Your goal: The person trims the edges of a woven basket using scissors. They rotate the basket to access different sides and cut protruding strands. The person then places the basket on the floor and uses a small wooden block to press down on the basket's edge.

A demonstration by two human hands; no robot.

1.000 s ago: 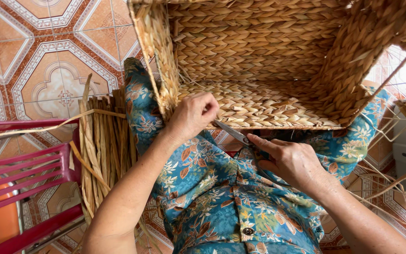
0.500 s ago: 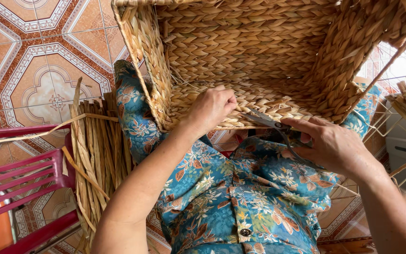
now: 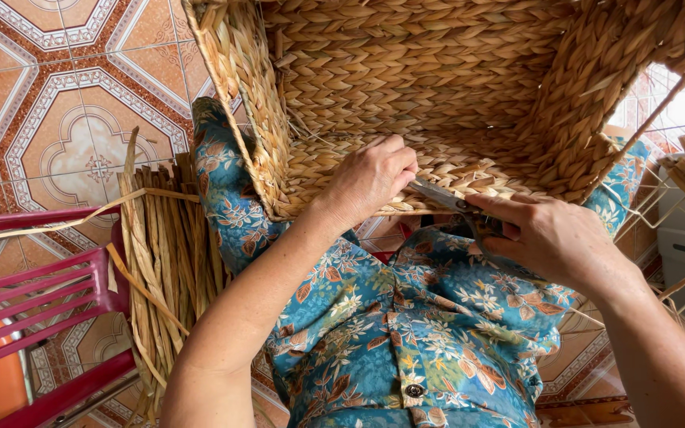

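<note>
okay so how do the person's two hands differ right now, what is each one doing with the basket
The left hand lies palm down on the near wall of the woven basket, fingers curled and holding no tool. The right hand stays off the weave and grips scissors, with the blades pointing toward the left hand. Both are bare and work at the basket's near edge.

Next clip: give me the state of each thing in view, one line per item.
Woven basket: tipped on its side on the person's lap, opening toward the camera.
Scissors: in the right hand, blades at the basket rim.
Left hand: pressing on the basket's lower wall.
Dried straw bundle: lying loose beside a red plastic chair.
</note>
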